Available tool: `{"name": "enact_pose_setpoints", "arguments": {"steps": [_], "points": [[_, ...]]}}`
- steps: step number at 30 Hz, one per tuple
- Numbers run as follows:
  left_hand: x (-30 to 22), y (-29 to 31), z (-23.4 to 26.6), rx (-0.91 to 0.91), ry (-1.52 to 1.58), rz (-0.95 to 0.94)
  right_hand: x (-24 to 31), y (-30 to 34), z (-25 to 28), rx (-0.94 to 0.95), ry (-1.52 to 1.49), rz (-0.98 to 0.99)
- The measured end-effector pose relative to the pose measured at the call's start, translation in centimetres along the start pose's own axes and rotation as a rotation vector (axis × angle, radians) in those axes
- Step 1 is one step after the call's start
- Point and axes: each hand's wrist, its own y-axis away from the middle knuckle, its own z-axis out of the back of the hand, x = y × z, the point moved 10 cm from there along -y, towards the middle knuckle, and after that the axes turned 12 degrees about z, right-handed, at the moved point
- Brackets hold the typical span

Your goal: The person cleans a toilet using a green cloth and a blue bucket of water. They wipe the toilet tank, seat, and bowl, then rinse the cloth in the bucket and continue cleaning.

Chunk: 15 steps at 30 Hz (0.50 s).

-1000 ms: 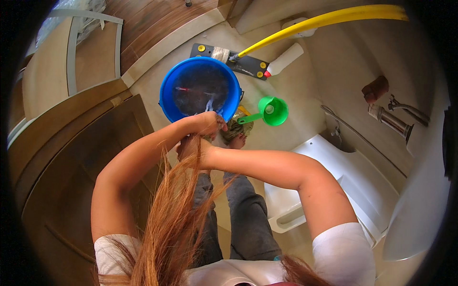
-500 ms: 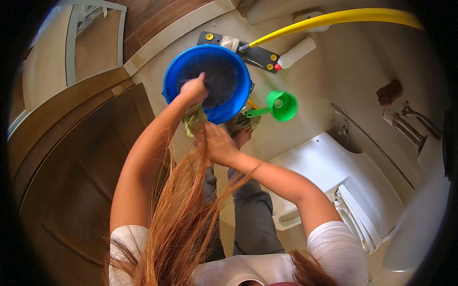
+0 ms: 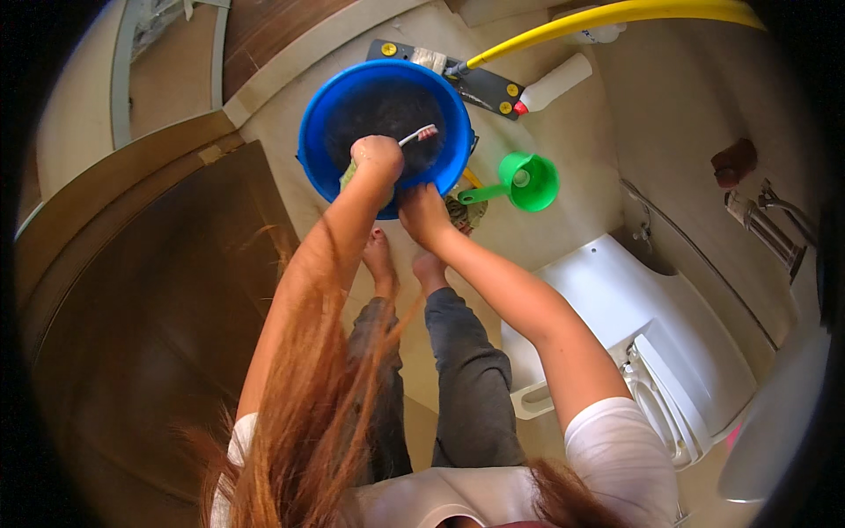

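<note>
My left hand is closed over the blue bucket. Out of it sticks a white toothbrush with a pinkish head, pointing right above dark, cloudy water. A yellow-green cloth shows at the underside of the same hand, partly covered by it. At the bucket's near rim is my right hand, its fingers bent down over the edge. The fingertips are hidden, so I cannot make out what they hold.
Beyond the bucket lies a flat mop head with a yellow pole and a white bottle. A green dipper stands right of the bucket, beside a dark patterned cloth. A white toilet is at right, a brown door at left.
The cloth hung between both hands at the bucket's near side; now it is by my left hand over the bucket. The toothbrush has come into view. My right hand moved forward to the rim.
</note>
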Motion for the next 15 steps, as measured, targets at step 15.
{"name": "enact_pose_setpoints", "arguments": {"steps": [15], "points": [[10.4, 13.2, -3.2, 0.227, 0.923, 0.072, -11.9, -11.1, 4.5, -0.422, -0.770, -0.204]]}}
